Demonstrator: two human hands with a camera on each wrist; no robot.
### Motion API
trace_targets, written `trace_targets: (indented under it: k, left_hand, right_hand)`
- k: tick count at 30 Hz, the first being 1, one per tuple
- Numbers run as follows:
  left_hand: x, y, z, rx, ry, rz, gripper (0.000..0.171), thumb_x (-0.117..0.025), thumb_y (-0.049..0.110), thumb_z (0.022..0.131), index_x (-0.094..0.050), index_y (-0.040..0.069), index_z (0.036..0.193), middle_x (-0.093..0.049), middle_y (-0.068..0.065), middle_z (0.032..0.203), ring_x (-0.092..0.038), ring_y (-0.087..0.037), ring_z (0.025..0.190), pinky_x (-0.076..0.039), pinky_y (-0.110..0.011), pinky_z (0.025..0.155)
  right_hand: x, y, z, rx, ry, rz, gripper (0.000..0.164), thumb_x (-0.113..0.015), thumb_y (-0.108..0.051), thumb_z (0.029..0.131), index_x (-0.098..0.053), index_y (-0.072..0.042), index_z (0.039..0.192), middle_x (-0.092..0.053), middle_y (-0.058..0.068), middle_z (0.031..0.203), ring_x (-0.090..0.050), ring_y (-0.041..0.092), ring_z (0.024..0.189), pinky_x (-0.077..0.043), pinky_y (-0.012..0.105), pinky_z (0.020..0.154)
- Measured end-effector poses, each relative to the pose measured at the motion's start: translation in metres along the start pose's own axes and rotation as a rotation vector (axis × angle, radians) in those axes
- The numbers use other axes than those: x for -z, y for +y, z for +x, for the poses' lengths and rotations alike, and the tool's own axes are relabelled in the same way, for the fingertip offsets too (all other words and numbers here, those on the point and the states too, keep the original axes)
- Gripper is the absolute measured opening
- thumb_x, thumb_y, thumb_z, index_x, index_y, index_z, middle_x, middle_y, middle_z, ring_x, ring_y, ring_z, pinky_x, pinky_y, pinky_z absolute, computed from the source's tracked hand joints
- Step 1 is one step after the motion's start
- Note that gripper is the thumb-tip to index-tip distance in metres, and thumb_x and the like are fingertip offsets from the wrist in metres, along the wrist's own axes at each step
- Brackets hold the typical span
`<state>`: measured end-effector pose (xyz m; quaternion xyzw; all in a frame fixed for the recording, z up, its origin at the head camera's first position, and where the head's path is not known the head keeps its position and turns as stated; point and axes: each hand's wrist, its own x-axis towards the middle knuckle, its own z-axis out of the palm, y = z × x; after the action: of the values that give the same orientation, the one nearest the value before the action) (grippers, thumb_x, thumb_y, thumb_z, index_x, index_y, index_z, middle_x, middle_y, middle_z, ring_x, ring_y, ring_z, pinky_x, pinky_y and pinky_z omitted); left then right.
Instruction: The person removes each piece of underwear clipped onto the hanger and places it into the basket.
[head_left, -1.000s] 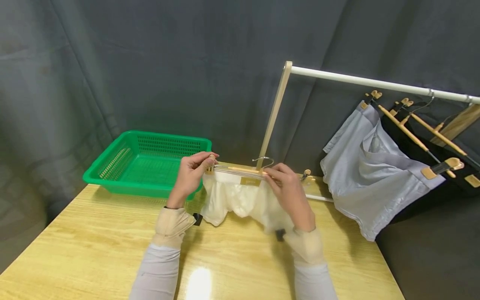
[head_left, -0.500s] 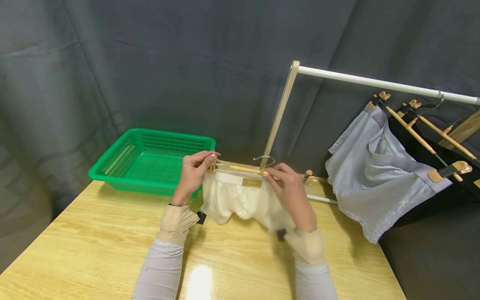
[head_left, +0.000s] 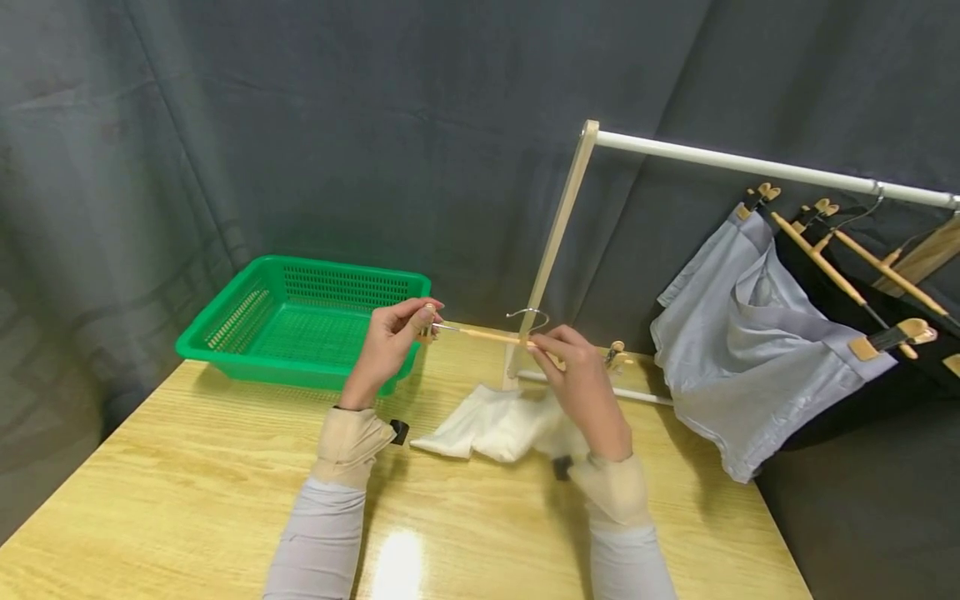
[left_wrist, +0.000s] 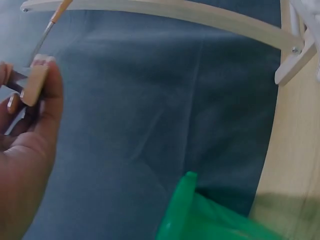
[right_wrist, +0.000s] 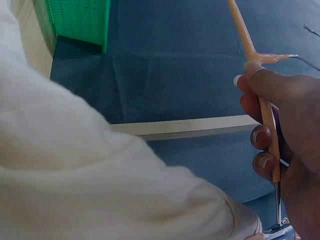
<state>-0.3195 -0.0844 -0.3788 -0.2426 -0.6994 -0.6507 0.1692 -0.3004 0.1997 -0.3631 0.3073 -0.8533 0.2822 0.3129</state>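
My left hand (head_left: 385, 340) pinches the wooden clip (left_wrist: 34, 86) at the left end of a clip hanger (head_left: 491, 336). No cloth shows in that clip. My right hand (head_left: 576, 379) grips the hanger's wooden bar (right_wrist: 266, 112) just right of its metal hook, fingers curled round it. Below the bar, white shorts (head_left: 487, 423) sag down to the table, their right part behind my right hand and wrist. In the right wrist view the white cloth (right_wrist: 100, 175) fills the lower left and reaches close to the right-end clip (right_wrist: 279, 232); whether that clip holds it, I cannot tell.
A green basket (head_left: 303, 379) stands on the wooden table (head_left: 225, 467) at the left. Behind my right hand rises a rack with a white rail (head_left: 697, 157). Grey-blue shorts (head_left: 750, 333) and black clothing (head_left: 817, 417) hang from it on clip hangers at the right.
The left side of the white shorts has come out of the left clip and dropped to the table. Both hands have stayed nearly in place on the hanger.
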Motion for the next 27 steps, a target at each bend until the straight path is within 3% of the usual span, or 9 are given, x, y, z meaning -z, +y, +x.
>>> trace_targets:
  k: [3, 8, 12, 16, 22, 27]
  left_hand:
    - [0.002, 0.002, 0.0, 0.03, -0.02, 0.034, 0.028, -0.049, 0.016, 0.102, -0.065, 0.001, 0.12, -0.068, -0.015, 0.1, -0.065, -0.019, 0.084, -0.057, -0.035, 0.074]
    - [0.0, 0.005, 0.002, 0.034, -0.024, 0.165, 0.034, -0.045, 0.026, 0.104, -0.06, 0.008, 0.129, -0.064, -0.017, 0.113, -0.063, -0.019, 0.093, -0.055, -0.038, 0.081]
    - [-0.006, 0.01, 0.003, -0.051, 0.022, 0.331, 0.035, -0.045, 0.026, 0.104, -0.059, 0.008, 0.131, -0.063, -0.015, 0.117, -0.061, -0.023, 0.102, -0.051, -0.041, 0.088]
    - [-0.011, 0.015, 0.002, -0.117, 0.049, 0.459, 0.029, -0.049, 0.017, 0.102, -0.063, 0.006, 0.125, -0.063, -0.014, 0.116, -0.062, -0.023, 0.096, -0.052, -0.042, 0.083]
    - [-0.016, 0.015, -0.001, -0.14, 0.023, 0.522, 0.023, -0.058, 0.009, 0.097, -0.067, 0.005, 0.118, -0.061, -0.01, 0.12, -0.06, -0.019, 0.09, -0.049, -0.036, 0.068]
    - [-0.031, 0.009, 0.001, -0.241, 0.003, 0.606, 0.021, -0.058, 0.01, 0.097, -0.069, 0.005, 0.114, -0.06, -0.012, 0.125, -0.057, -0.023, 0.099, -0.049, -0.033, 0.076]
  right_hand:
    - [-0.001, 0.0, 0.0, -0.012, -0.003, -0.006, 0.015, -0.07, -0.012, 0.088, -0.076, -0.007, 0.101, -0.067, 0.003, 0.088, -0.055, 0.007, 0.066, -0.045, 0.019, 0.054]
    - [-0.002, -0.002, 0.001, -0.008, -0.016, -0.033, 0.017, -0.07, -0.014, 0.088, -0.076, -0.007, 0.102, -0.067, 0.003, 0.087, -0.05, 0.007, 0.06, -0.041, 0.019, 0.05]
    - [0.0, -0.002, 0.003, 0.001, -0.025, -0.06, 0.017, -0.07, -0.015, 0.088, -0.076, -0.007, 0.102, -0.067, 0.002, 0.085, -0.049, 0.007, 0.059, -0.04, 0.02, 0.05]
    - [0.002, -0.003, 0.002, 0.007, -0.027, -0.079, 0.017, -0.071, -0.014, 0.087, -0.076, -0.007, 0.102, -0.067, 0.002, 0.084, -0.049, 0.008, 0.059, -0.041, 0.021, 0.051]
    - [0.004, -0.003, -0.001, -0.004, -0.054, -0.091, 0.019, -0.07, -0.015, 0.089, -0.076, -0.008, 0.105, -0.067, 0.002, 0.084, -0.052, 0.009, 0.06, -0.043, 0.022, 0.053]
    - [0.008, -0.001, -0.006, -0.018, -0.038, -0.106, 0.016, -0.071, -0.015, 0.087, -0.076, -0.008, 0.102, -0.067, 0.002, 0.084, -0.055, 0.009, 0.061, -0.045, 0.023, 0.053]
